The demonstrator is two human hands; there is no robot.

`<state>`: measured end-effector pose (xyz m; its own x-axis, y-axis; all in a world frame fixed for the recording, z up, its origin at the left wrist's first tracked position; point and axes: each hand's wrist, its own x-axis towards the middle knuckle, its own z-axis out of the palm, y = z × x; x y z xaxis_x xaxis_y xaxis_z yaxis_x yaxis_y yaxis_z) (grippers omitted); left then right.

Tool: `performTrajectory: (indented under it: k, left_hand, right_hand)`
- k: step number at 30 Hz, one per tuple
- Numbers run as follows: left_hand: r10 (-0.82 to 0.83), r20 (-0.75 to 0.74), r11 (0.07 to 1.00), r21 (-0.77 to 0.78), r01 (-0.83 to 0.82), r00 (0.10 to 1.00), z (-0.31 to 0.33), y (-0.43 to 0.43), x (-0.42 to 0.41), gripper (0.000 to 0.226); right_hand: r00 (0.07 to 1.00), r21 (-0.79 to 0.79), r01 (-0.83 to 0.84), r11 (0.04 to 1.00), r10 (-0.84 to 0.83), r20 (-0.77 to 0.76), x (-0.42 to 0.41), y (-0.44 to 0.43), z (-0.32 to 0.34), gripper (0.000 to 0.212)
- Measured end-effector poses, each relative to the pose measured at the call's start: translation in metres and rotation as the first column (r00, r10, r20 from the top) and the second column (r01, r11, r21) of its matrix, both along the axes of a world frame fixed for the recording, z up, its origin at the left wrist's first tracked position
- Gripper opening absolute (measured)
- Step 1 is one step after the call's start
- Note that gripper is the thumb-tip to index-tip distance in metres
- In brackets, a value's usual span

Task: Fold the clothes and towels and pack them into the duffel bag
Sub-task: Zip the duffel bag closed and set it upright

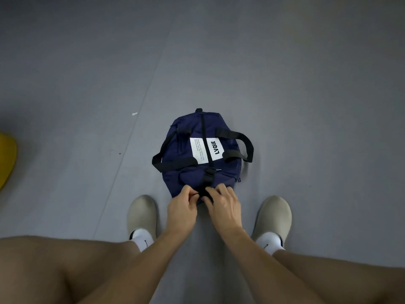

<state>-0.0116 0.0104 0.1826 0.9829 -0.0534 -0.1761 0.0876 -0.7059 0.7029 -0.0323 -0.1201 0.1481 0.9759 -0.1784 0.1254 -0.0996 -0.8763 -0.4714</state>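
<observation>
The navy duffel bag (201, 154) was laid closed on the grey floor (87, 62), between the left shoe (142, 213) and the right shoe (274, 216). The black strap (209, 179) at its near end was pinched by the left hand (182, 207) and the right hand (223, 205), held close together.

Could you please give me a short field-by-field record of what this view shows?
container: navy duffel bag on the grey floor, between two beige shoes
marking: white label reading LVQUE on top
left hand: pinches the bag's near end
right hand: grips the black strap there
clothes, towels: none in view
edge: yellow object, far left
</observation>
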Motion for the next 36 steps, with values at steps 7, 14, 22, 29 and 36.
performTrajectory:
  k: [7,14,22,29,36]
  left_hand:
    - [-0.040,-0.042,0.999,-0.022,0.039,0.998,-0.007,0.004,0.007,0.003]
    - [0.052,-0.039,0.996,-0.076,-0.055,0.998,-0.012,0.007,0.016,0.007]
    - [0.342,-0.317,0.887,-0.202,-0.415,0.885,-0.024,0.038,0.019,0.012]
    - [0.320,-0.296,0.877,-0.267,-0.400,0.900,-0.032,0.046,0.013,0.010]
    - [0.381,-0.385,0.840,-0.235,-0.489,0.841,-0.058,0.061,0.005,0.019]
  right_hand:
    - [0.992,-0.126,-0.098,0.987,0.087,-0.089,0.011,0.009,0.021,0.029]
    - [0.990,-0.169,-0.094,0.981,0.073,-0.123,0.024,0.017,0.026,0.008]
    - [0.996,-0.236,-0.094,0.967,0.088,-0.035,0.017,0.000,0.017,0.009]
    - [0.934,-0.314,-0.350,0.883,0.304,-0.187,0.029,0.017,0.022,0.041]
    - [0.907,-0.342,-0.374,0.862,0.262,-0.331,0.039,0.037,0.019,0.005]
